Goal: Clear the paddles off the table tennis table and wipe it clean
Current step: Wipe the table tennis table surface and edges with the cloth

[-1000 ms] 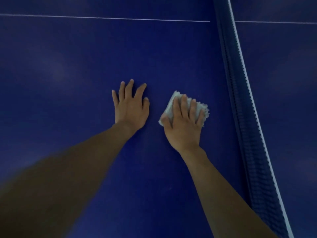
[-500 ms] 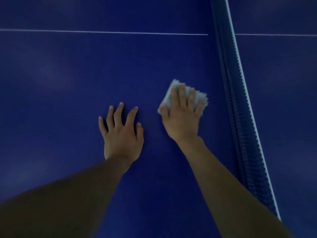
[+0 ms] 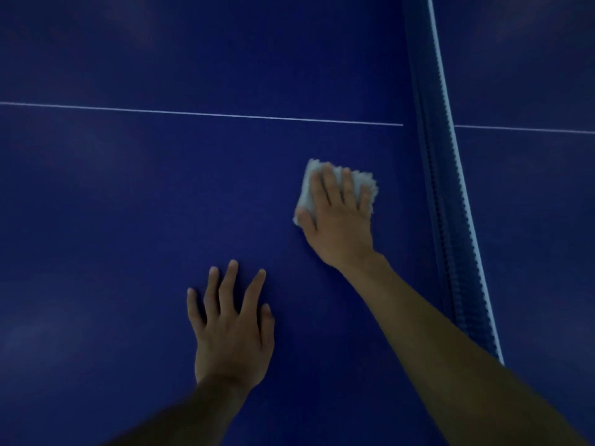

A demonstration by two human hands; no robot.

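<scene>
Table tennis table, dark blue top, spread across the whole view. Flat on it, just left of the net: small white cloth, pressed down by right hand, fingers straight and laid over it, not curled round. Nearer and further left, left hand palm-down on the bare top, fingers spread, holding nothing. Thin white line beyond both hands.

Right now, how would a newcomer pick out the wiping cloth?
Start at the blue net crossing the table tennis table. Just left of it, the right hand presses flat on a small whitish cloth. It is the only pale, crumpled thing on the dark surface.
</scene>
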